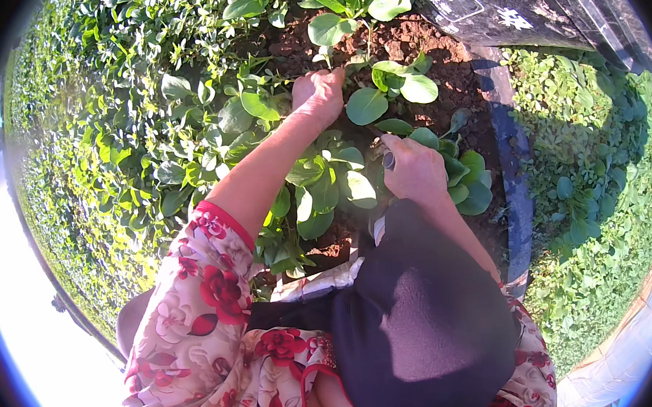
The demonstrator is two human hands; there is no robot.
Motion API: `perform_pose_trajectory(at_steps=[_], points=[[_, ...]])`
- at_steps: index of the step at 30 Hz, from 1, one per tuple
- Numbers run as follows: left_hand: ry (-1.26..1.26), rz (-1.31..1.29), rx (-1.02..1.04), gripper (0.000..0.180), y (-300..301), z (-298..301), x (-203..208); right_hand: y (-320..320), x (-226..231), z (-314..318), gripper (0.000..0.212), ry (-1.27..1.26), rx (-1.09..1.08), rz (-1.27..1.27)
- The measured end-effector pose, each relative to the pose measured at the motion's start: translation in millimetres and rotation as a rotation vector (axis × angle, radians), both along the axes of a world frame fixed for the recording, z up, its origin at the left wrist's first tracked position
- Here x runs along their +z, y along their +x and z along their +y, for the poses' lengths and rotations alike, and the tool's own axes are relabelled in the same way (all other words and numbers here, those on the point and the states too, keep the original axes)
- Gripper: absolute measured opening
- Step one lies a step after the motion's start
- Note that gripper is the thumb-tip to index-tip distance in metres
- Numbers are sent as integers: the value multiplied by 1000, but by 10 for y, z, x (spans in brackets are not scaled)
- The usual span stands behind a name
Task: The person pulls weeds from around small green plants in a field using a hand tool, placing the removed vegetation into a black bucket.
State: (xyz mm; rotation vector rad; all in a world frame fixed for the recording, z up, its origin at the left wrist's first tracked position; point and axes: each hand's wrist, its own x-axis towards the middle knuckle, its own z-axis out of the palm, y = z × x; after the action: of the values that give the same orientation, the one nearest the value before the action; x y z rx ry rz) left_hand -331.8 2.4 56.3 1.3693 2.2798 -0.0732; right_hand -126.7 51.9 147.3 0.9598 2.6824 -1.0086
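Note:
My left hand (318,96) is closed low among the greens, beside the pale stem of a broad-leaved vegetable plant (331,29). What its fingers pinch is hidden. Just to its right grows a young plant (368,105) with round green leaves, rooted in reddish soil. My right hand (416,168) is wrapped around a tool handle (389,160), whose dark rounded end shows by the thumb. The tool's working end cannot be made out. More leafy plants (476,182) stand beside my right hand, and another clump (325,185) grows between my forearms.
A large dark sack or container (509,9) with pale markings lies at the far right. A dark strip (510,153) edges the bed, with low greenery (567,187) beyond it. Dense small-leaved plants (110,143) cover the left. A dark cloth (425,325) hangs close below.

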Motion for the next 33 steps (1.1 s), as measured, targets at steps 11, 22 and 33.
perform_pose_trajectory(at_steps=[11, 22, 33], points=[[-171, -106, 275, 55, -315, -26, 237, 111, -235, -59, 28, -186, -220, -25], [-317, 89, 111, 36, -191, 39, 247, 11, -420, -227, 19, -195, -369, 223], [-450, -186, 149, 33, -432, 165, 254, -333, -345, 11, 20, -499, -513, -37]])
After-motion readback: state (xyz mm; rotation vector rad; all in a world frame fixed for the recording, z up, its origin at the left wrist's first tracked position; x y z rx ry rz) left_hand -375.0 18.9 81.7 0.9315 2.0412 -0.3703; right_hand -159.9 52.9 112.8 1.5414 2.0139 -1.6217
